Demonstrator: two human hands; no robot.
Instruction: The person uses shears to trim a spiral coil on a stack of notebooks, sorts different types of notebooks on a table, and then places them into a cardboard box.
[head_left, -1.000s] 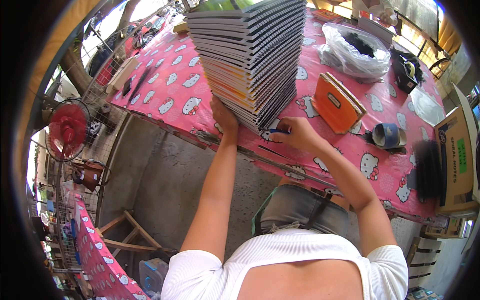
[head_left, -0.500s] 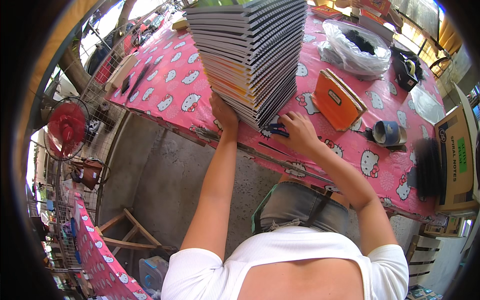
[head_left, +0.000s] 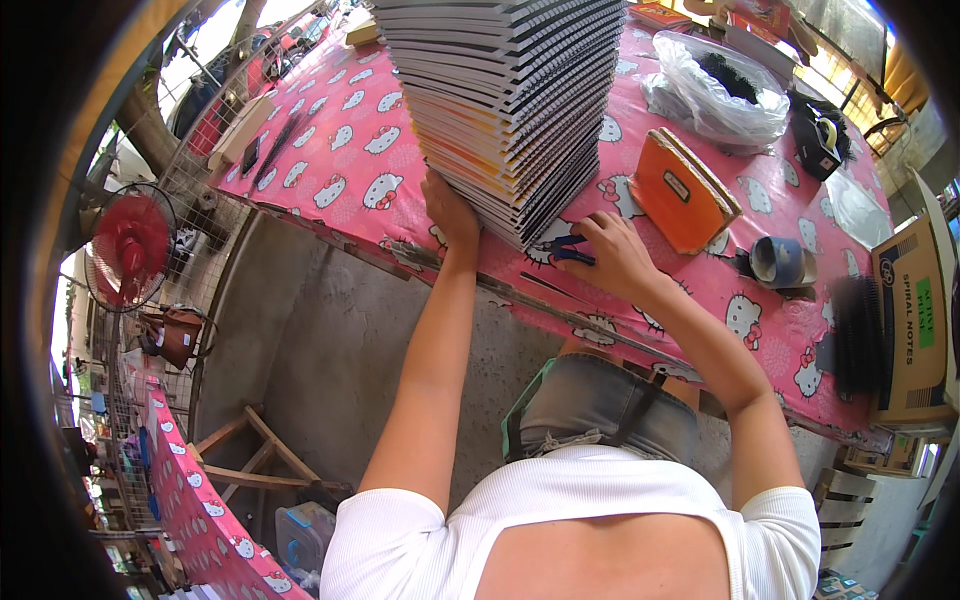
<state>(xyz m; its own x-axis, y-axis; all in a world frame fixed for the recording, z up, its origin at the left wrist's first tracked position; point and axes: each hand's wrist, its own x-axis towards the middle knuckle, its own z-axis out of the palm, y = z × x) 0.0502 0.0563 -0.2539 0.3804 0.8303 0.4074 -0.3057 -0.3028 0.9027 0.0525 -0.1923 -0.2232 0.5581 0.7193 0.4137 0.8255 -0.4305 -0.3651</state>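
Observation:
A tall stack of spiral notebooks [head_left: 500, 120] stands on the pink table, its black coil bindings facing right. My left hand [head_left: 452, 212] grips the lower left side of the stack, with its fingers partly hidden behind the pages. Close to the stack's bottom front corner, my right hand [head_left: 615, 246] is closed around small blue-handled pliers [head_left: 570, 250]. The pliers' jaws are too small to make out. A thin dark strip [head_left: 548, 288] lies by the table edge below them.
Right of my right hand stand an orange block-like holder [head_left: 678, 205] and a tape roll [head_left: 782, 262]. Farther back are a plastic bag of black coils [head_left: 725, 85] and a black tape dispenser [head_left: 815, 140]. A cardboard box [head_left: 910, 320] with black coils beside it is at the right.
My right hand and the pliers have drawn slightly right, away from the stack's corner. My left hand keeps its place against the stack. The view has shifted a little.

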